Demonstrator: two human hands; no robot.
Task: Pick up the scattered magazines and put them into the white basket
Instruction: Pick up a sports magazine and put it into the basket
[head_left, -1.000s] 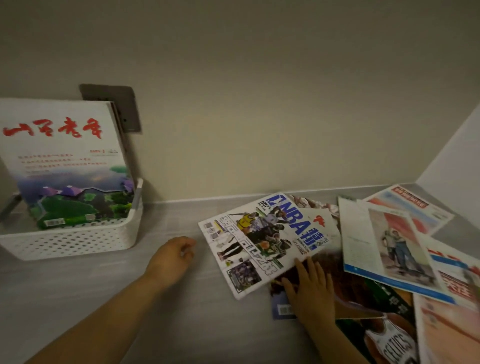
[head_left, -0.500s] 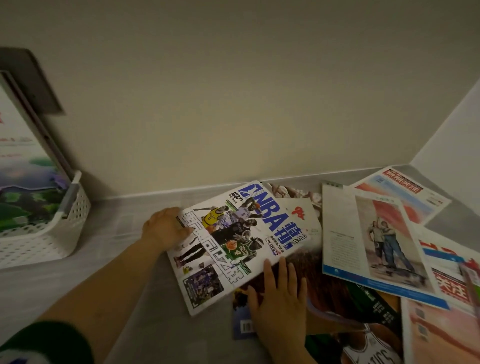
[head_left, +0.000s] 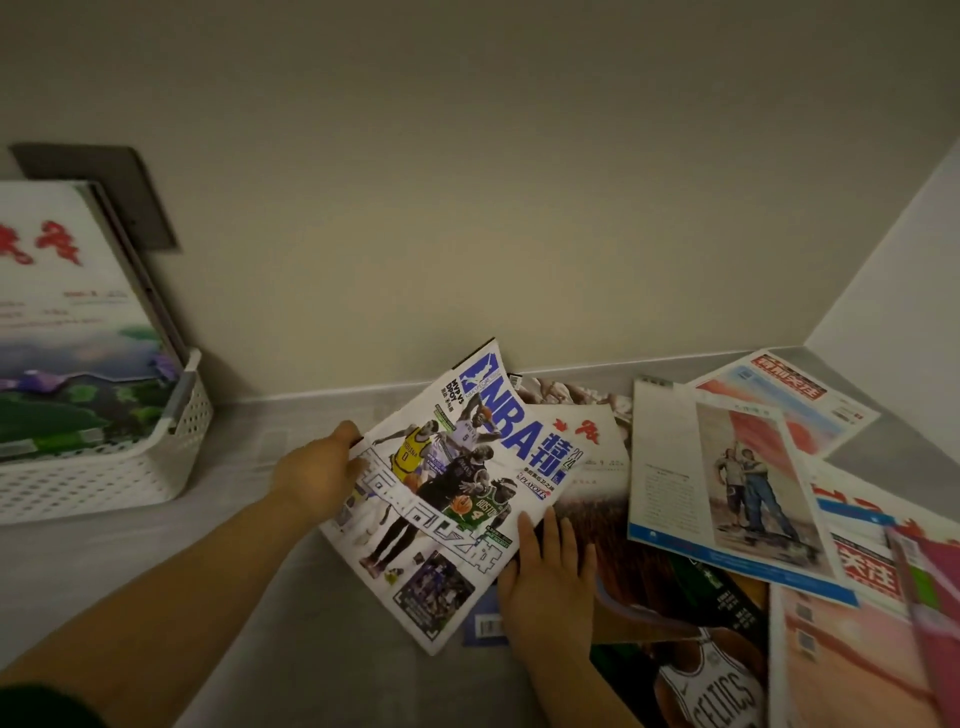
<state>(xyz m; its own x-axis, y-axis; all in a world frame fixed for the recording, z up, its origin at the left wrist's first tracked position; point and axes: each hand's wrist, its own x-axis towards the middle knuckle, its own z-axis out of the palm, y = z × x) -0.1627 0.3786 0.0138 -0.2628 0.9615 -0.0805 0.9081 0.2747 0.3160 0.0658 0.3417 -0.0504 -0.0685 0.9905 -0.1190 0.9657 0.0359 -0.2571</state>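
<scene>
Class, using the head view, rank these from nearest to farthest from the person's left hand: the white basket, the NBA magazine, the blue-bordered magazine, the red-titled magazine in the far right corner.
1. NBA magazine: the left hand grips its left edge.
2. White basket: off to the hand's left.
3. Blue-bordered magazine: right, beyond the NBA magazine.
4. Red-titled magazine: back right corner.

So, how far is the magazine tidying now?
Done: a landscape-cover magazine stands in the white basket. In hand: the left hand grips the tilted NBA magazine by its edge; the right hand rests flat on the pile beneath. Left: the other magazines spread rightwards, including the Celtics magazine.
</scene>
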